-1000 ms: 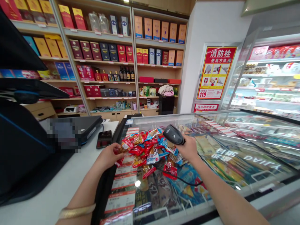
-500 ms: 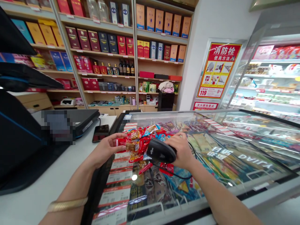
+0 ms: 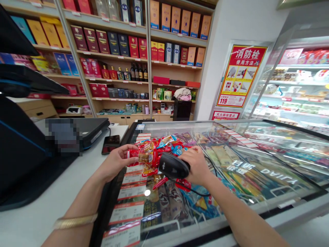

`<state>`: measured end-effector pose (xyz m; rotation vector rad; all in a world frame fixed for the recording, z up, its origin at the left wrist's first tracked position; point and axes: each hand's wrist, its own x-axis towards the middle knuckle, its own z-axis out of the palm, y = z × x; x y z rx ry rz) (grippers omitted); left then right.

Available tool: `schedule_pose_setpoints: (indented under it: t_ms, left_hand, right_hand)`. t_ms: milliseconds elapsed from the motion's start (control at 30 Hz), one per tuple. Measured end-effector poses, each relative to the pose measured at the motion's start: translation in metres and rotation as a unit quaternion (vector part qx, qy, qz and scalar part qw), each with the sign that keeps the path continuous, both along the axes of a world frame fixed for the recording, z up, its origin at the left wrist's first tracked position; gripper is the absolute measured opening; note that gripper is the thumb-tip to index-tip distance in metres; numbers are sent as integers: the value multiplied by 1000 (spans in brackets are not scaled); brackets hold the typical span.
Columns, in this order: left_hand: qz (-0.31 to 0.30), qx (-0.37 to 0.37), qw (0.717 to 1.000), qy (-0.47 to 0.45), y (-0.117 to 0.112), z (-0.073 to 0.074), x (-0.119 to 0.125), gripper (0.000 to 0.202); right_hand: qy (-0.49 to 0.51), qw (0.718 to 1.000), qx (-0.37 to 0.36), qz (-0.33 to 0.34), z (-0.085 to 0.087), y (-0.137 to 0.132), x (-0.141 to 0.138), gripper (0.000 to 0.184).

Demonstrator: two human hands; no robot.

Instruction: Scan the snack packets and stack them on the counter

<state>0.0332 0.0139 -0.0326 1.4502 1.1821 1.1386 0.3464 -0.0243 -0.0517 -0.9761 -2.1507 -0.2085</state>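
My right hand (image 3: 197, 165) is wrapped round a black handheld barcode scanner (image 3: 172, 166), its head tilted toward the left over a pile of snacks. My left hand (image 3: 120, 160) pinches the end of a small red snack packet (image 3: 146, 157) with a clear window and brown contents. Beneath and behind lie more red and blue snack packets (image 3: 167, 141) on the freezer's glass top (image 3: 180, 127). A black cable (image 3: 203, 195) runs from the scanner and loops across the glass. The scanner hides part of the pile.
A white counter (image 3: 51, 192) at left carries a phone (image 3: 111, 143), a black scale-like device (image 3: 95, 132) and a dark terminal (image 3: 20, 154). Price labels (image 3: 128, 209) line the freezer's left side. Shelves of boxed bottles (image 3: 113, 63) stand behind; a lit chilled cabinet (image 3: 303, 85) is at right.
The scanner and my right hand have shifted slightly left, nearer the packet in my left hand. My left hand keeps its pinch almost in place.
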Motion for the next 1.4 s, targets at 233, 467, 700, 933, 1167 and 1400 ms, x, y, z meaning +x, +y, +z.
schedule_pose_setpoints:
  t_ms: [233, 467, 700, 933, 1167, 1400]
  left_hand:
    - [217, 85, 972, -32, 2, 7, -40, 66]
    - [514, 24, 802, 302, -35, -4, -157, 31]
    - [471, -32, 704, 531, -37, -15, -163, 33]
    - [451, 112, 729, 503, -20, 6, -117, 45]
    - [146, 162, 893, 393, 35, -1, -4, 64]
    - [35, 148, 902, 404, 50, -29, 36, 68]
  right_hand:
    - [19, 998, 55, -19, -13, 9, 12, 21]
    - [15, 997, 73, -36, -15, 10, 18, 22]
    - [14, 997, 76, -23, -13, 9, 14, 21]
    - [49, 992, 72, -86, -16, 18, 21, 26]
    - [68, 990, 84, -90, -13, 19, 21, 24]
    - [81, 989, 78, -98, -17, 22, 20, 27]
